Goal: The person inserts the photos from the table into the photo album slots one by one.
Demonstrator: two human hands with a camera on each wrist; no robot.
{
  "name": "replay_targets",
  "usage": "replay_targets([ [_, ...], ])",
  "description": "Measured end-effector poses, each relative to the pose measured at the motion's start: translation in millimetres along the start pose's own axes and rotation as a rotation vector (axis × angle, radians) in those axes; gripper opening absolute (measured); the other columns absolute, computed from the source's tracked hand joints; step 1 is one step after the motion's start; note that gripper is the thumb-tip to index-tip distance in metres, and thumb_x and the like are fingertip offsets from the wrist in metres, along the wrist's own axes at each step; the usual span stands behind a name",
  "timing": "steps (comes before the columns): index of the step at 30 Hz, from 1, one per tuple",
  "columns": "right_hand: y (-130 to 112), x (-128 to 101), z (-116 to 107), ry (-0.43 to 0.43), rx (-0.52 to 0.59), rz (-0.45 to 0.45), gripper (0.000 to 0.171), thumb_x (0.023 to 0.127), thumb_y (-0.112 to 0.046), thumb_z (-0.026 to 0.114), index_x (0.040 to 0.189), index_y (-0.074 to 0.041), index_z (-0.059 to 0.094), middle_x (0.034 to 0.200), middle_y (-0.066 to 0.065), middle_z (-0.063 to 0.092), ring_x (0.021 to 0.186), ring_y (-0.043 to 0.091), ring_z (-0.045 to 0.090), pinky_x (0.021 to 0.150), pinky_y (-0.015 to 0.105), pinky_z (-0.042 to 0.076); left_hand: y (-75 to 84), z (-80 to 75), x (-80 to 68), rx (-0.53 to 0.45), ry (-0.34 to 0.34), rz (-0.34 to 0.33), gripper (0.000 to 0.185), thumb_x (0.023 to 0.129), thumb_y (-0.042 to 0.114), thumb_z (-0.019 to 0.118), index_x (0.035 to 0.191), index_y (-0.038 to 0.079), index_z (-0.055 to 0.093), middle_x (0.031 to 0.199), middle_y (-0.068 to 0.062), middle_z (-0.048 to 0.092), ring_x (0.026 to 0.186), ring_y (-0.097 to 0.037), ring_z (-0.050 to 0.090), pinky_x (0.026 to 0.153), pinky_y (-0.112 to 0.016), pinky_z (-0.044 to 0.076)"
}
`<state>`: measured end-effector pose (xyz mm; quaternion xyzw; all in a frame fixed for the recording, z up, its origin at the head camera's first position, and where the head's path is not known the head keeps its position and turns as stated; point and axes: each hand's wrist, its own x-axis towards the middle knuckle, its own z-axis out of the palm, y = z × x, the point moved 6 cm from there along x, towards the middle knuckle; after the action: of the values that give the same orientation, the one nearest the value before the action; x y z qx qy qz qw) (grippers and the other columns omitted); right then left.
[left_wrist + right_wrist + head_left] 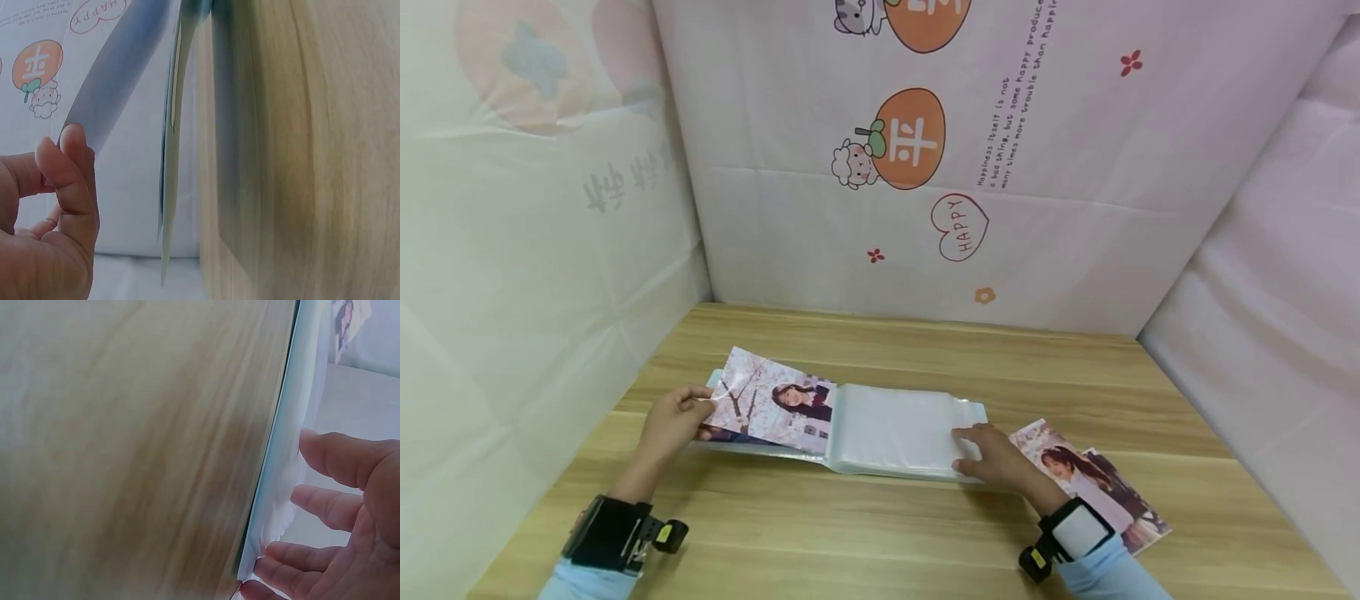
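An open photo album [891,433] with clear sleeves lies on the table, its right page whitish. Between thumb and fingers, my left hand [673,421] pinches the left edge of a photo print [763,400] of a person under blossom. That print slants over the album's left page, its right end at the spine. In the left wrist view the print [122,69] stands raised apart from the album page [169,150]. My right hand [996,457] rests on the album's right edge; in the right wrist view its spread fingers [334,456] touch the sleeve side.
Several loose photos [1075,475] lie overlapping on the wooden table [820,533], partly under the right forearm. A printed white cloth [790,217] stands as a wall behind, with more cloth at both sides. Each wrist wears a strapped camera [670,535].
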<state>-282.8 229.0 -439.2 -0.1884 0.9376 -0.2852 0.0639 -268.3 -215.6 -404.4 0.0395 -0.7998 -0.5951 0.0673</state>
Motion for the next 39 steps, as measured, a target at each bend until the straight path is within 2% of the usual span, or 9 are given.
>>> replay_targets([
  [5, -1.3, -1.5, -1.0, 0.002, -0.016, -0.009, 0.046, 0.082, -0.012, 0.069, 0.123, 0.004, 0.056, 0.125, 0.032, 0.046, 0.120, 0.049, 0.036, 0.097, 0.057, 0.028, 3.0, 0.1, -1.4, -0.001, 0.008, -0.009, 0.030, 0.090, 0.002, 0.050, 0.116, -0.014, 0.049, 0.077, -0.009, 0.065, 0.055, -0.015, 0.061, 0.053, -0.026, 0.051],
  [10, -0.7, -1.4, -1.0, 0.006, -0.024, -0.019, 0.045, 0.083, -0.012, 0.069, 0.123, 0.004, 0.056, 0.124, 0.032, 0.046, 0.119, 0.050, 0.036, 0.097, 0.057, 0.028, 6.4, 8.7, -1.9, -0.018, -0.018, -0.024, 0.030, 0.090, 0.001, 0.050, 0.115, -0.014, 0.049, 0.074, -0.009, 0.065, 0.056, -0.017, 0.062, 0.053, -0.028, 0.052],
  [19, -1.1, -0.3, 0.3, 0.009, -0.029, -0.033, 0.046, 0.083, -0.012, 0.069, 0.123, 0.005, 0.056, 0.124, 0.033, 0.046, 0.119, 0.050, 0.037, 0.096, 0.058, 0.029, 7.8, 20.2, -2.0, -0.047, -0.006, -0.042, 0.027, 0.089, 0.002, 0.052, 0.111, -0.013, 0.051, 0.076, -0.008, 0.063, 0.054, -0.014, 0.058, 0.051, -0.026, 0.051],
  [26, -0.8, -0.1, 0.7, 0.000, -0.027, -0.012, 0.046, 0.083, -0.013, 0.068, 0.124, 0.004, 0.055, 0.126, 0.033, 0.045, 0.120, 0.049, 0.035, 0.098, 0.057, 0.028, 7.9, 23.4, -2.1, -0.032, -0.007, -0.052, 0.026, 0.090, 0.004, 0.051, 0.111, -0.011, 0.052, 0.079, -0.009, 0.063, 0.056, -0.015, 0.059, 0.052, -0.026, 0.051],
  [39, 2.5, -0.7, 2.2, 0.002, -0.039, -0.018, 0.045, 0.084, -0.014, 0.068, 0.124, 0.003, 0.056, 0.126, 0.033, 0.045, 0.120, 0.049, 0.036, 0.097, 0.057, 0.028, 3.7, 27.9, -1.1, -0.075, -0.040, -0.069, 0.030, 0.090, 0.002, 0.052, 0.115, -0.012, 0.050, 0.079, -0.010, 0.063, 0.056, -0.016, 0.061, 0.054, -0.027, 0.052],
])
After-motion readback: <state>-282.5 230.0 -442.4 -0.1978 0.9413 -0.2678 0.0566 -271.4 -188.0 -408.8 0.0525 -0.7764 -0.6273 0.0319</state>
